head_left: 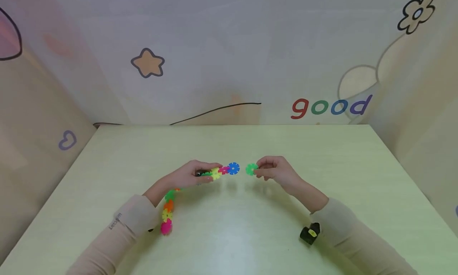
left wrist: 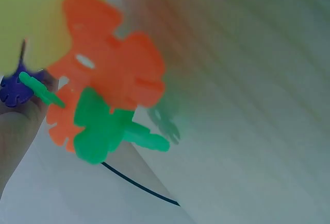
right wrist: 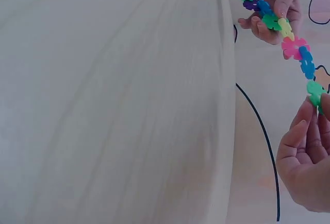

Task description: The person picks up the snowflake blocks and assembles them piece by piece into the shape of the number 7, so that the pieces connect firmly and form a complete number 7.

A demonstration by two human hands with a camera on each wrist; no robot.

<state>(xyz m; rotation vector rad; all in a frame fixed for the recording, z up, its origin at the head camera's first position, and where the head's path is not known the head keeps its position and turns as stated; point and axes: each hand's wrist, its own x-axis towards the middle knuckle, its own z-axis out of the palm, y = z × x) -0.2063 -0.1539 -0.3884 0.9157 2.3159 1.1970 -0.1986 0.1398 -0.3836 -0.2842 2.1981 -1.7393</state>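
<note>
My left hand grips a chain of notched plastic snowflake discs near its right end. A blue disc forms that end, next to a pink disc and a yellow disc. Behind the hand the chain bends down past the wrist to a pink disc at its other end. In the left wrist view an orange disc and a green disc show large and close. My right hand pinches a single light green disc, a small gap from the blue one.
Both hands are over a pale table. A black wrist camera sits at the right sleeve. Behind the table stands a fabric backdrop with a star and the word "good" on it.
</note>
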